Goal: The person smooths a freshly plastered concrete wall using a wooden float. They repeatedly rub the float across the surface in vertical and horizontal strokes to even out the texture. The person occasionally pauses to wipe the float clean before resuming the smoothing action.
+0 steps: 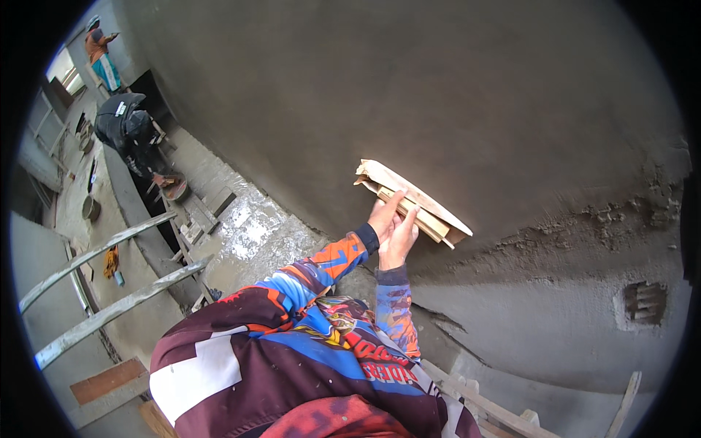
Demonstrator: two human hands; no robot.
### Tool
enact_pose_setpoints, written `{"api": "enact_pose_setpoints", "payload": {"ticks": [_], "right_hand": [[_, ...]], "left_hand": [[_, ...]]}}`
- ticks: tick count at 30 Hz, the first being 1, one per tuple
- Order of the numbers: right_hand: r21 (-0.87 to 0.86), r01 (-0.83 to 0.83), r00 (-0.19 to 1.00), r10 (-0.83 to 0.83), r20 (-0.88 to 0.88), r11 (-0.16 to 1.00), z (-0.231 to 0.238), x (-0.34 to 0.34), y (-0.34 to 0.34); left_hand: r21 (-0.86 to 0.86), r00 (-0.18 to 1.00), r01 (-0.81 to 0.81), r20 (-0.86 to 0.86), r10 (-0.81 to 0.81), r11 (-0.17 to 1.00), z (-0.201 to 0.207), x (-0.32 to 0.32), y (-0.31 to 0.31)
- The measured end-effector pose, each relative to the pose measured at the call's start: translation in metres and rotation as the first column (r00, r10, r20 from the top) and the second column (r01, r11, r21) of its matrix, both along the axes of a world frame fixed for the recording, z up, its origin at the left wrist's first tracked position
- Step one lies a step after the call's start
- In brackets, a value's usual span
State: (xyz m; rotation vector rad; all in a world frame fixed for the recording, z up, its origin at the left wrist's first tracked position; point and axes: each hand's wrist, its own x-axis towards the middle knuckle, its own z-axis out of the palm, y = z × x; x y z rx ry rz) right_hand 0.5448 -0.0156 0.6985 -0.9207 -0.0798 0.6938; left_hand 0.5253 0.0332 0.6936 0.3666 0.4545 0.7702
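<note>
Both my hands are on a wooden plastering float (418, 194), a long pale board with a chipped end and a wooden grip bar behind it. My left hand (382, 217) is closed around the bar near its middle. Right beside it, my right hand (400, 239) grips the same bar a little lower. The float lies tilted at the grey plastered wall (314, 95); whether its whole face touches cannot be told. Smooth, damp plaster covers the wall above, while a rough, crumbly band (577, 228) runs to the right of the float.
Wooden rails (120, 310) slant up at left. A co-worker (120, 128) bends over a bucket (176, 190) on the wet ledge; another person (98, 47) stands farther off. A scored square patch (645, 303) marks the lower wall at right, above a timber rail (496, 409).
</note>
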Motion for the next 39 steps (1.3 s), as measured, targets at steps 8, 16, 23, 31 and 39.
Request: {"api": "enact_pose_setpoints", "payload": {"ticks": [8, 16, 23, 31, 39], "right_hand": [[-0.067, -0.160, 0.985, 0.164, 0.057, 0.985, -0.019, 0.013, -0.011], [-0.041, -0.214, 0.973, 0.217, 0.080, 0.976, -0.022, 0.015, -0.018], [-0.248, -0.310, 0.926, 0.350, 0.139, 0.918, -0.061, 0.018, -0.048], [-0.635, -0.570, 0.787, 0.568, -0.241, 0.521, -0.159, -0.008, -0.153], [-0.708, -0.439, 0.835, 0.541, -0.095, 0.554, -0.164, 0.007, -0.167]], "left_hand": [[0.082, 0.982, 0.106, -0.168, -0.091, 0.991, -0.019, 0.008, 0.002], [-0.005, 0.998, 0.021, -0.066, -0.022, 1.000, -0.006, 0.006, -0.004], [0.211, 0.944, -0.171, -0.243, 0.221, 0.962, -0.030, 0.018, 0.001], [0.672, 0.595, -0.040, -0.578, 0.559, 0.739, -0.028, 0.013, -0.003], [0.973, 0.555, -0.147, -0.066, 0.829, 0.177, 0.055, 0.027, -0.004]]}}
